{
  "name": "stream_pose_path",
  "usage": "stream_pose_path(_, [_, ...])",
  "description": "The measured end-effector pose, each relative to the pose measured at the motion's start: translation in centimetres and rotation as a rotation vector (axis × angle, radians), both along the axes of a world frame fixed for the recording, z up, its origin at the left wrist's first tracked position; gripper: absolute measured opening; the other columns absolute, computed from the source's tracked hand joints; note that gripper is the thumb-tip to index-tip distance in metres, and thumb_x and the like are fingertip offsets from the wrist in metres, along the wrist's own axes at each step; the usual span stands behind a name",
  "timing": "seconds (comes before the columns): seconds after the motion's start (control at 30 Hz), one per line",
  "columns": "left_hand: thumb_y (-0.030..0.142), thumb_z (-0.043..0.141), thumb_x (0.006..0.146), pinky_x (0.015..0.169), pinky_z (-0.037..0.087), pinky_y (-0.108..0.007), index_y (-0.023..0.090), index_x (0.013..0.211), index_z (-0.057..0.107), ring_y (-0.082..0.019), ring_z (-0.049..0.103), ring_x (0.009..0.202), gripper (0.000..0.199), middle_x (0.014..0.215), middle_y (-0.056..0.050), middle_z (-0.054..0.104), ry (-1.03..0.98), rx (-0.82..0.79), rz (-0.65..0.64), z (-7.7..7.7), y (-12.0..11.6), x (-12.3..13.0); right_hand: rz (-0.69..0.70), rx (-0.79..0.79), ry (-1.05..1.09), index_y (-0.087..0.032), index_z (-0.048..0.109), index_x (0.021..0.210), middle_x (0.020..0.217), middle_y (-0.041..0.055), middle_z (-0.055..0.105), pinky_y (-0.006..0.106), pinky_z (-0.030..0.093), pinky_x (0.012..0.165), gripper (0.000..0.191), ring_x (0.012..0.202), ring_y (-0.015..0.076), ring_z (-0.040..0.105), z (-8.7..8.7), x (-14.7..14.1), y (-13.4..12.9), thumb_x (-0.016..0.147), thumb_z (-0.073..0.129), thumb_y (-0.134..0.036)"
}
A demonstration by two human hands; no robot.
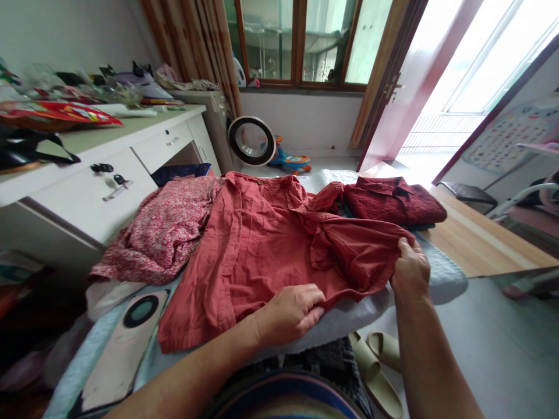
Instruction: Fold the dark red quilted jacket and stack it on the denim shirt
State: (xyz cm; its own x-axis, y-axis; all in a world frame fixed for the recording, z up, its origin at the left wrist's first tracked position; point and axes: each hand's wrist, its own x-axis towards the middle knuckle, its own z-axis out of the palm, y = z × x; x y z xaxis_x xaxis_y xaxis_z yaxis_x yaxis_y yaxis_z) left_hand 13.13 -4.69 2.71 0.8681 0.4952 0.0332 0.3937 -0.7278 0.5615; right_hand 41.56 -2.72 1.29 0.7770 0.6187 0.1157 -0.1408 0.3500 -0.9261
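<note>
A red shirt (271,244) lies spread over the light blue padded cover (437,262), its front and collar showing and the cloth bunched on the right side. My left hand (290,314) is closed on the near edge of the shirt, fingers on top and thumb towards me. Further right, my right hand (411,270) pinches the shirt's right end between thumb and curled fingers, drawing the fabric out. A folded dark red garment (393,201) rests behind the right end. On the left, touching the shirt, is a crumpled pink-and-red patterned garment (161,224).
A phone (124,349) lies on the cover at lower left. Beside it stands a white desk (82,195) heaped with objects. A washing machine with its round door (252,141) open is behind. A wooden surface (484,238) extends right; slippers (375,372) lie on the floor.
</note>
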Motion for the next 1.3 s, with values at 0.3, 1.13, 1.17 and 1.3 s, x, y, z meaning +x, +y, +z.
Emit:
stream_pose_path(0.3, [0.033,0.051,0.092,0.08,0.047,-0.024,0.022,0.1,0.068,-0.016,0.062,0.089,0.022,0.097,-0.003,0.067,0.095,-0.144,-0.176,0.5,2.1,0.9,-0.21,-0.652,-1.141,-0.01,0.051,0.13,0.136,0.0242,0.047,0.062,0.033,0.1,0.064,0.125,0.0428,0.04,0.5,-1.8,-2.0,0.075,0.064,-0.04])
stream_pose_path(1.13, [0.016,0.045,0.093,0.097,0.043,-0.036,0.019,0.099,0.06,-0.022,0.054,0.113,0.017,0.111,-0.008,0.064,0.007,0.394,0.018,-3.2,3.3,0.3,0.497,-0.319,-1.254,-0.02,0.054,0.109,0.131,0.0116,0.05,0.042,0.042,0.106,0.033,0.123,0.0231,0.05,-5.0,-4.9,-4.2,0.077,0.051,-0.013])
stream_pose_path(1.17, [0.016,0.044,0.094,0.098,0.043,-0.036,0.019,0.1,0.06,-0.021,0.055,0.113,0.017,0.111,-0.008,0.065,-0.017,0.37,0.028,-3.6,3.3,0.3,0.492,-0.324,-1.265,-0.02,0.053,0.107,0.13,0.0118,0.05,0.043,0.043,0.104,0.031,0.122,0.0245,0.05,-5.0,-5.1,-4.5,0.076,0.055,-0.017])
stream_pose_path(1.3, [0.02,0.039,0.098,0.103,0.04,-0.037,0.02,0.105,0.057,-0.019,0.058,0.111,0.02,0.112,-0.007,0.066,-0.163,0.313,0.071,-4.0,3.1,0.7,0.414,-0.355,-1.307,-0.021,0.05,0.097,0.12,0.0121,0.052,0.046,0.044,0.098,0.031,0.114,0.029,0.05,-5.3,-6.0,-5.0,0.07,0.065,-0.022])
